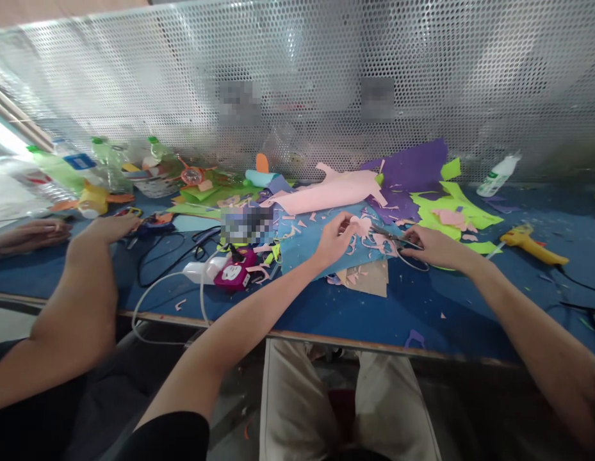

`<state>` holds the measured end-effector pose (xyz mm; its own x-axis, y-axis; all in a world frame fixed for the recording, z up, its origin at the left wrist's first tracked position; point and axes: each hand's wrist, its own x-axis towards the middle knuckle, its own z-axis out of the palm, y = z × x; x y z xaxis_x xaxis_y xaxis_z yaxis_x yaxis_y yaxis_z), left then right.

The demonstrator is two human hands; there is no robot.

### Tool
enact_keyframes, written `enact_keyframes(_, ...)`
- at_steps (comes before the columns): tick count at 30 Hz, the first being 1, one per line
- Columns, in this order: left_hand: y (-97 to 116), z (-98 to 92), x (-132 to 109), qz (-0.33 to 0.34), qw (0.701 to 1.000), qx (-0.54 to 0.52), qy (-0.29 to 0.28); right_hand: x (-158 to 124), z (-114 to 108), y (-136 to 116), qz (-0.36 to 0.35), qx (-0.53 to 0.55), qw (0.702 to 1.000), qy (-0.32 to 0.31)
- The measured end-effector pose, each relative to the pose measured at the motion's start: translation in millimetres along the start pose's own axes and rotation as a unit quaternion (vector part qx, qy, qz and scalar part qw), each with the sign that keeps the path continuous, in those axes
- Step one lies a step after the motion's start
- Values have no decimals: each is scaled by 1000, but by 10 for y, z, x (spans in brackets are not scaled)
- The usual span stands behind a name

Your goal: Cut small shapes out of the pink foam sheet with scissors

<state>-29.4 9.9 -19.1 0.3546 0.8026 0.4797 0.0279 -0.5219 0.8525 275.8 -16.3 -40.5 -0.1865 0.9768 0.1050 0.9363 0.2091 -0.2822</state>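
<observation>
My left hand (335, 239) pinches a small pink foam or paper cutout (361, 225) with rounded edges; I cannot tell which material it is. From the other side, my right hand (432, 247) has its fingers in the handles of a pair of scissors (396, 239). The blades point left and reach the cutout's edge. Beneath both hands lies a blue sheet (301, 251) strewn with pink trimmings. A beige piece (374, 280) sticks out under its front edge, and a larger curled pink sheet (326, 192) lies just behind.
A co-worker's hands (107, 227) rest at the left, near plastic bottles (105, 163). A magenta power strip (237, 269) with cables sits left of my forearm. On the right are a yellow glue gun (535, 244), a white bottle (499, 174) and green scraps (463, 208). A perforated metal panel (297, 83) stands behind.
</observation>
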Motion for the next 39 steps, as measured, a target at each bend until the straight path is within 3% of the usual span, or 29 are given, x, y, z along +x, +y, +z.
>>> enact_keyframes(4,41,7,-27,7,1000,-16,20,-19,-12,-39,-3,-31,999,10)
enact_keyframes(10,88,-10,-46,-2,998,43,49,3,-67,-56,19,-37,994,101)
enact_keyframes(13,66,13,-42,-12,998,-28,56,8,-100,-55,72,-14,986,149)
enact_keyframes(16,37,40,-28,-23,993,-103,46,-4,-116,-83,98,77,977,175)
enact_keyframes(20,13,44,-12,-1,995,-93,41,-34,-94,-194,48,169,978,115)
enact_keyframes(26,53,31,-51,-2,997,-83,-5,-98,-28,-488,-40,175,981,77)
enact_keyframes(32,126,40,-104,-18,993,-111,-20,-180,-20,-641,-119,297,947,-5)
enact_keyframes(39,197,74,-89,-60,979,-195,-2,-191,-24,-617,-137,310,941,0)
